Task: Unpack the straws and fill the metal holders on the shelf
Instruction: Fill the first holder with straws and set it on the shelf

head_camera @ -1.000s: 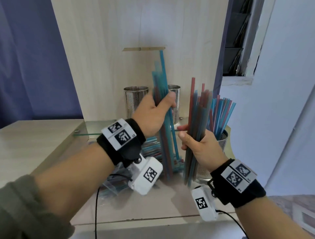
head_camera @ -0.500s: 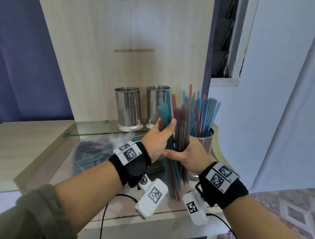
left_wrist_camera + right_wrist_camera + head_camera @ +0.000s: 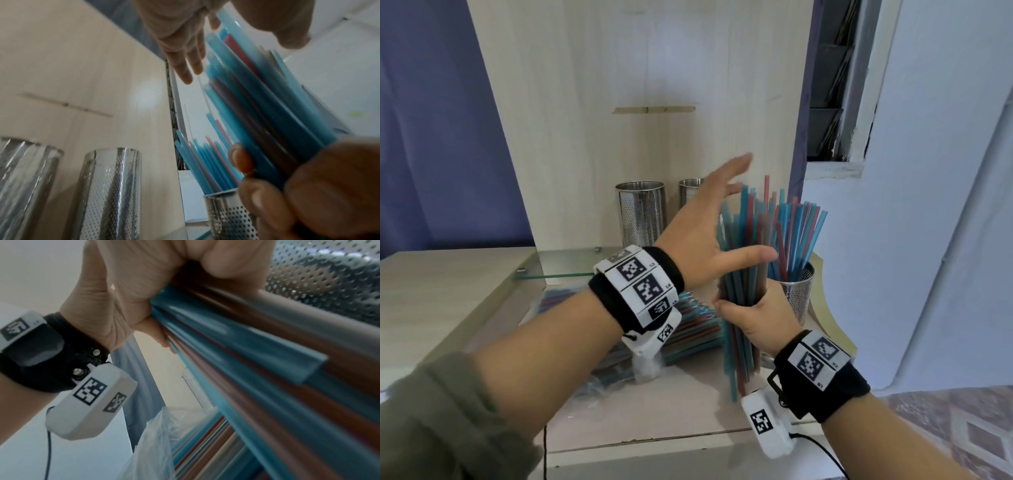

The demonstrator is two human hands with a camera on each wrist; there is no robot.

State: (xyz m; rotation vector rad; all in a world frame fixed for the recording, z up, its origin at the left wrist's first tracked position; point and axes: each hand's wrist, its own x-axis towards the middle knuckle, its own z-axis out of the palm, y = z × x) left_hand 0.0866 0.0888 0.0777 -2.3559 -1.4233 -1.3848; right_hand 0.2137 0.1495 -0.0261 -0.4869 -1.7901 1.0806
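Observation:
My right hand (image 3: 751,310) grips an upright bundle of blue and red straws (image 3: 748,246) round its lower half, just left of a perforated metal holder (image 3: 799,287) that stands full of straws. My left hand (image 3: 736,216) is spread wide beside the bundle's top, thumb in front of it, holding nothing. In the left wrist view the left fingers (image 3: 185,68) are straight next to the straws (image 3: 257,113). The right wrist view shows my right hand (image 3: 156,282) curled round the straws (image 3: 246,369). Two empty metal holders (image 3: 642,214) (image 3: 689,193) stand on the glass shelf (image 3: 565,263).
A clear plastic bag of more straws (image 3: 688,329) lies on the wooden top under my left wrist. A wooden back panel (image 3: 654,85) rises behind the holders. A white wall (image 3: 928,240) is close on the right. The counter's front edge (image 3: 654,445) is near me.
My left hand has let go of the straws and spread open. The right hand now holds the whole bundle alone, about where it was half a second ago.

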